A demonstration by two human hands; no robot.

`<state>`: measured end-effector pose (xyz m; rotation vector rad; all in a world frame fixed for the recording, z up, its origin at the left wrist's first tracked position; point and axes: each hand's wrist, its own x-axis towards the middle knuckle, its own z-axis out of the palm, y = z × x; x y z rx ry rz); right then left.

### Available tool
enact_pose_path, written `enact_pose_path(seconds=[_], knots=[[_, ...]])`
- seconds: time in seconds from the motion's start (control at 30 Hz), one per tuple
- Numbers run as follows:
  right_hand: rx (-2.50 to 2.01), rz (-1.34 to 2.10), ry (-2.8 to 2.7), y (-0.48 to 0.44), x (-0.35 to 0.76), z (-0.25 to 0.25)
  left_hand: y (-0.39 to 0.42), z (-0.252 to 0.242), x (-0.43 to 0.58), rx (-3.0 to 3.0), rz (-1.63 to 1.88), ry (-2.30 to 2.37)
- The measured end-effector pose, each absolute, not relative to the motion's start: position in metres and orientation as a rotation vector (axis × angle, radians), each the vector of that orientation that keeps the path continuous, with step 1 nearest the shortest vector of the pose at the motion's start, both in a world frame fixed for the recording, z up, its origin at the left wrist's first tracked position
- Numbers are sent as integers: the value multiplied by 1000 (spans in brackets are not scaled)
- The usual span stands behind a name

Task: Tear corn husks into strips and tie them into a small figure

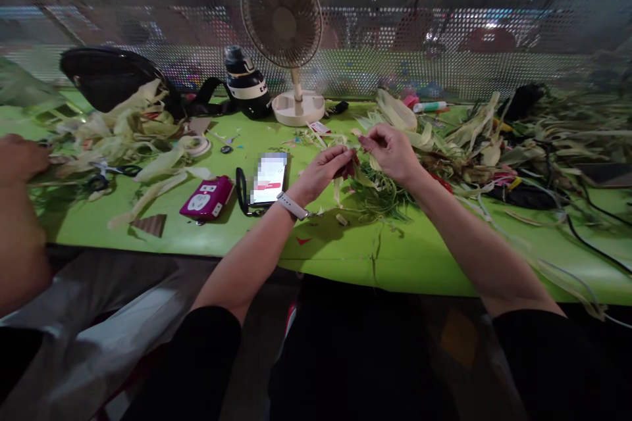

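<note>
My left hand (320,174), with a pale watch band on its wrist, pinches a small dark red piece (349,168), perhaps a petal or a bit of husk. Close beside it, my right hand (392,152) is closed, thumb against fingers; whatever lies between the fingertips is too small to make out. Under both hands spreads a pile of thin green stems (382,200) with strips of pale corn husk. A lit phone (269,177) lies left of my left wrist, and farther left is a magenta box-shaped device (207,198).
A fan (284,23) and a black bottle (247,85) stand at the back by a perforated metal screen. Dried husks (474,135) and cables crowd the right side. Scissors (106,174), tape (197,145) and a black bag (116,79) are left, near another person's hand (22,158).
</note>
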<state>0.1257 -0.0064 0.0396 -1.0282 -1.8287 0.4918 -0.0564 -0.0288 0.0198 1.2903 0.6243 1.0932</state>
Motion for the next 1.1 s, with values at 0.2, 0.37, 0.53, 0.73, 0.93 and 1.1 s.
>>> enact_pose_path(seconds=[0.2, 0.37, 0.53, 0.73, 0.93, 1.1], knots=[[-1037, 262, -1753, -5, 135, 43, -23, 16, -54, 1089, 1178, 638], [-1138, 378, -1936, -25, 124, 48, -18, 14, -52, 1009, 1359, 638], [-1194, 490, -2077, -35, 103, 36, -20, 12, -45, 896, 1388, 586], [-1025, 974, -1851, -28, 94, 21, -23, 14, -43, 877, 1375, 611], [-992, 1111, -1789, -32, 89, 17, -25, 17, -43, 848, 1365, 629], [-952, 1186, -1888, -29, 96, 18, -26, 17, -42, 822, 1379, 638]])
